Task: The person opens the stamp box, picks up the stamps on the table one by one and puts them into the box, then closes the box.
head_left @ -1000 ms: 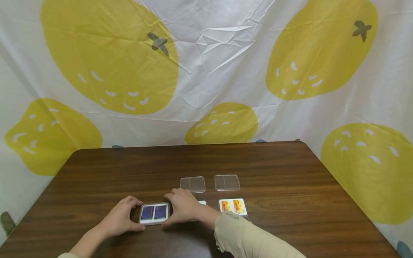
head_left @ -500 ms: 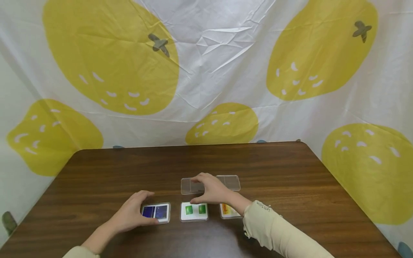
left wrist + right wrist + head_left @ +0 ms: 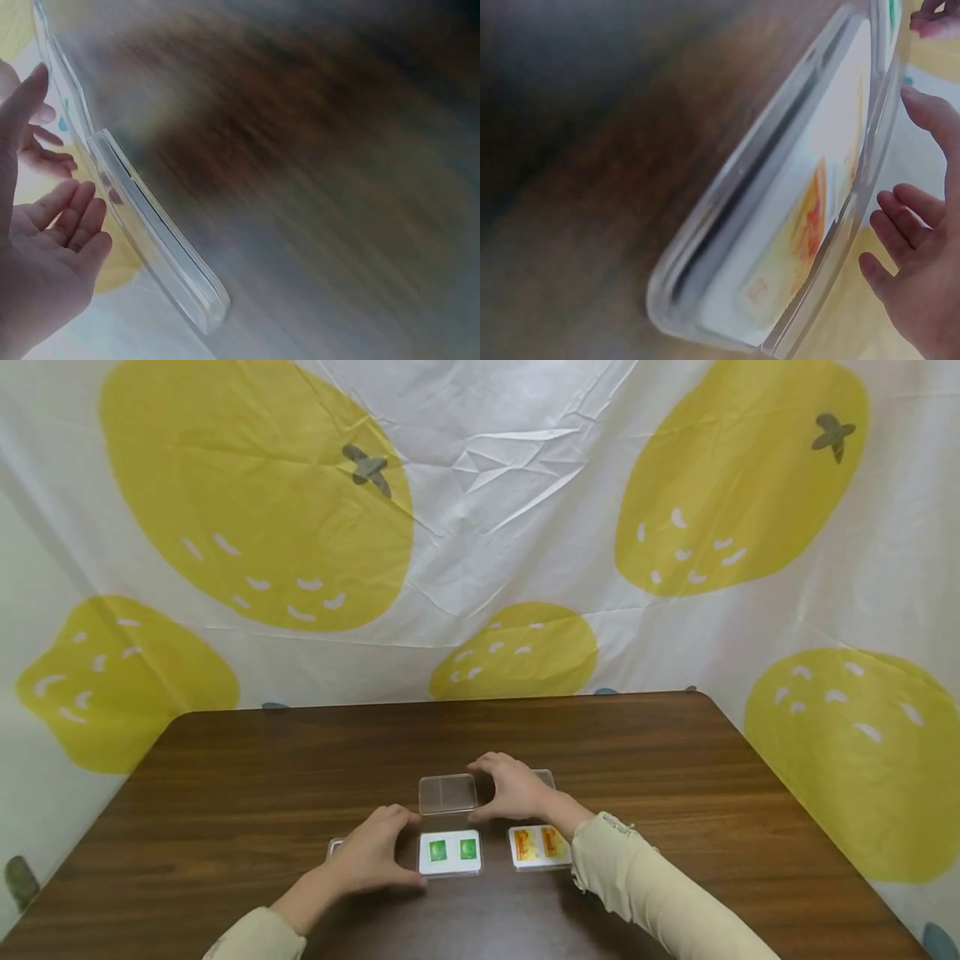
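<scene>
A clear plastic case with a white insert bearing two green squares (image 3: 450,853) lies flat mid-table. My left hand (image 3: 371,852) spreads its thumb and fingers at that case's left side; whether they touch it I cannot tell. Under this hand, a case corner (image 3: 335,845) shows; the rest is hidden. A clear lid (image 3: 447,793) lies behind the green-square case. My right hand (image 3: 513,789) hovers by the lid's right edge, fingers and thumb apart, holding nothing visible. It partly hides a second clear lid (image 3: 543,777). In the right wrist view its fingers (image 3: 900,225) look extended.
A case with an orange-and-yellow printed insert (image 3: 540,846) lies in front of the right forearm, partly behind its sleeve. The dark wooden table (image 3: 300,752) ends at a white curtain (image 3: 510,552) with yellow fruit prints.
My left hand has moved right, from the blue-printed case to the green-square one. My right hand has left the blue-printed case and moved right and back to the clear lids.
</scene>
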Demonstrator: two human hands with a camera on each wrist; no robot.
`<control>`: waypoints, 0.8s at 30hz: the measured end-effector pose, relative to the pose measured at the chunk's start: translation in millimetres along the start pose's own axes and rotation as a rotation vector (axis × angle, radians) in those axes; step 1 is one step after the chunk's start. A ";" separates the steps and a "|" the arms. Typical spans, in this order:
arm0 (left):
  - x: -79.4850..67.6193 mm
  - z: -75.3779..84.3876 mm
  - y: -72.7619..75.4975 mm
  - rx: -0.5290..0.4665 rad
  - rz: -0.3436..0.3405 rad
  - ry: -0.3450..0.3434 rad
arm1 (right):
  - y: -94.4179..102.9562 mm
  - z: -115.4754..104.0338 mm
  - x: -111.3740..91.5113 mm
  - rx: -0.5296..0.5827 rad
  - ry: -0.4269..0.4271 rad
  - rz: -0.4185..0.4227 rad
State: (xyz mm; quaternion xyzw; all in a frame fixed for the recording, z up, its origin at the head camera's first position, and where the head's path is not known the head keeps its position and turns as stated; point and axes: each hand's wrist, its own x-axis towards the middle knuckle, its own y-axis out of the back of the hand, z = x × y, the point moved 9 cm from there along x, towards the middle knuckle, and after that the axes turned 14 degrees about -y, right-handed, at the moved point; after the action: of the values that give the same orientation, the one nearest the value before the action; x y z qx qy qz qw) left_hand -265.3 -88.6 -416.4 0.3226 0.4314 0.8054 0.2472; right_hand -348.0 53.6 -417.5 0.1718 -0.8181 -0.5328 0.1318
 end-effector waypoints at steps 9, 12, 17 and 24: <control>3.6 -4.0 -9.4 0.038 -0.062 0.071 | -9.4 -0.5 12.0 -0.063 0.013 -0.037; 3.3 -4.4 -10.0 0.039 -0.071 0.078 | -11.4 -1.0 14.4 -0.066 0.003 -0.045; 1.9 -5.4 -11.2 0.029 -0.072 0.081 | -10.9 -3.9 17.0 -0.037 0.010 -0.040; 0.6 -6.5 -12.4 0.032 -0.060 0.076 | -7.1 -4.1 14.1 -0.026 0.030 -0.010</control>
State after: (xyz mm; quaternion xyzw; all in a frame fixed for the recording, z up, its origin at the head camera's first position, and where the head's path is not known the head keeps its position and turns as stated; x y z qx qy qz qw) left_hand -269.0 -85.4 -429.5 0.2829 0.4627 0.8023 0.2496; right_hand -358.1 41.6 -422.0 0.1823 -0.8081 -0.5414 0.1436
